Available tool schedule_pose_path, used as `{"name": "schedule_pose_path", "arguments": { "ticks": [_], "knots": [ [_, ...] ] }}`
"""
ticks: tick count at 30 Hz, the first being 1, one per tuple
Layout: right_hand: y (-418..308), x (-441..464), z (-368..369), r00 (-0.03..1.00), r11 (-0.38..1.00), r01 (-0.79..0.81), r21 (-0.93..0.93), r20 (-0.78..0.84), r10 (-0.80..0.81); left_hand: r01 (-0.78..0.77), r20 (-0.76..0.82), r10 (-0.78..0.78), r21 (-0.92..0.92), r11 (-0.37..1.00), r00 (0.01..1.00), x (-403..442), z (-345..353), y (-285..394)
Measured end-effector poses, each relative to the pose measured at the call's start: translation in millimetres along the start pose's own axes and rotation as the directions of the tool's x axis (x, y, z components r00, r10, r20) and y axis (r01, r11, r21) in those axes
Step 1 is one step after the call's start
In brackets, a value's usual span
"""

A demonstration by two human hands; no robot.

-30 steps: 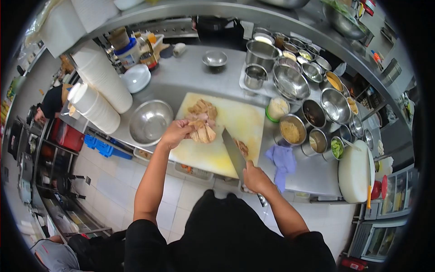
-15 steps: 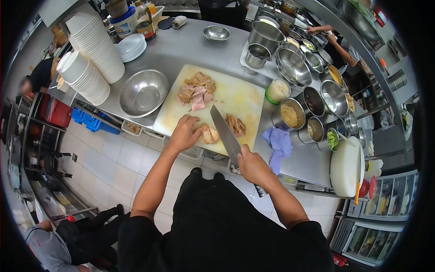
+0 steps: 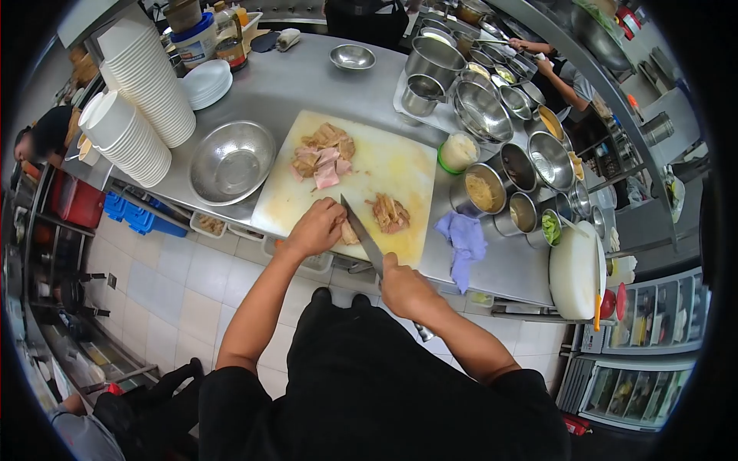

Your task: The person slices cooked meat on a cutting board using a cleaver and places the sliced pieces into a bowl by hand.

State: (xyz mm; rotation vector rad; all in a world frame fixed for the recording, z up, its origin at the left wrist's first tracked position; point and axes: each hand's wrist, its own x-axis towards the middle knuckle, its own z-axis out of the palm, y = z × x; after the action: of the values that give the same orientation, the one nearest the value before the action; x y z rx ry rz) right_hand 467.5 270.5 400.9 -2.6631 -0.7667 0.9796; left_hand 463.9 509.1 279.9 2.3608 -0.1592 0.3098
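Two hands (image 3: 315, 229), one knife (image 3: 364, 236), three meat portions (image 3: 390, 214)

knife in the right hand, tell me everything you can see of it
The long, broad, grey metal-looking knife has a blade tapering to a point. The bare right hand grips and mostly hides its handle; a shiny silver-coloured butt shows below. It slants across the near edge of the white, yellow-stained cutting board, tip pointing away from the person and leftward. The blade is close beside the curled left hand and pale brown meat; contact is unclear.
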Motion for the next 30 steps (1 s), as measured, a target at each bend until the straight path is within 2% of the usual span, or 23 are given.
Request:
{"name": "schedule_pose_path", "arguments": {
  "ticks": [7, 9, 10, 12, 16, 18, 19, 20, 23, 25, 28, 29, 30],
  "knots": [
    [4, 38, 22, 0.997, 1.000, -0.013, -0.008, -0.077, 0.012, -0.016, -0.040, 0.014, -0.032, 0.999, 0.999, -2, 2, -2],
    [19, 38, 20, 0.983, 0.986, 0.089, 0.144, -0.173, -0.064, 0.009, -0.053, -0.007, 0.023, 1.000, 0.999, -2, 2, -2],
    [24, 34, 18, 0.982, 0.986, 0.094, 0.139, -0.175, -0.069, 0.009, -0.060, -0.008, 0.025, 1.000, 0.998, -3, 0, -3],
    [32, 23, 15, 0.958, 0.954, 0.151, 0.258, -0.275, -0.077, 0.085, -0.101, -0.079, 0.047, 0.995, 0.992, -9, -6, -4],
    [45, 5, -4, 0.940, 0.951, 0.139, 0.278, -0.340, -0.038, 0.050, -0.111, -0.048, 0.013, 0.999, 0.993, -3, -17, 0],
    [49, 4, -14, 0.964, 0.970, 0.086, 0.229, -0.264, -0.023, -0.204, -0.060, 0.204, -0.001, 0.979, 0.977, 9, -14, 7],
    [51, 4, -16, 0.971, 0.975, 0.070, 0.212, -0.239, -0.018, -0.206, -0.058, 0.206, 0.000, 0.979, 0.977, 13, -8, 6],
    [52, 4, -16, 0.977, 0.981, 0.055, 0.185, -0.211, -0.015, -0.205, 0.078, 0.203, 0.015, 0.979, 0.976, 17, 1, 3],
    [53, 3, -18, 0.990, 0.986, 0.032, 0.165, -0.139, -0.009, -0.184, 0.283, 0.163, 0.048, 0.982, 0.945, 28, 9, 4],
    [55, 3, -18, 0.996, 0.985, 0.009, 0.171, -0.091, 0.007, -0.171, 0.356, 0.138, 0.065, 0.983, 0.924, 35, 12, 2],
    [58, 3, -15, 0.992, 0.982, -0.027, 0.189, -0.120, 0.050, -0.185, 0.338, 0.155, 0.058, 0.981, 0.928, 45, 10, 7],
    [59, 3, -15, 0.991, 0.981, -0.026, 0.193, -0.124, 0.051, 0.066, 0.326, -0.033, -0.092, 0.994, 0.945, 44, 8, 11],
    [60, 4, -15, 0.993, 0.978, -0.046, 0.204, -0.101, 0.067, 0.309, 0.343, -0.218, -0.237, 0.921, 0.914, 42, 7, 15]
  ]
}}
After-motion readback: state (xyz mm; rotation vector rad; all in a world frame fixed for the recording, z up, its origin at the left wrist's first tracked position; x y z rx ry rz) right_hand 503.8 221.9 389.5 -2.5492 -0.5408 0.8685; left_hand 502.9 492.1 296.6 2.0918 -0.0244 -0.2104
